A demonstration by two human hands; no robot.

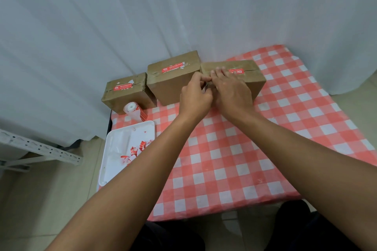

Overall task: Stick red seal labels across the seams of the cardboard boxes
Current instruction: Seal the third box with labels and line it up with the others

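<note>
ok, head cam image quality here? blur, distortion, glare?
Head view: strong wide-angle bowing at the edges; soft throughout, label print on the boxes unreadable; both hands slightly smeared where they meet; lighting flat and diffuse, no glare, faint shadows on the checked tablecloth.

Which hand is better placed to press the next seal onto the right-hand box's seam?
Right hand, probably: its fingers already lie on the right box top at the seam, while the left hand sits lower, in front.
</note>
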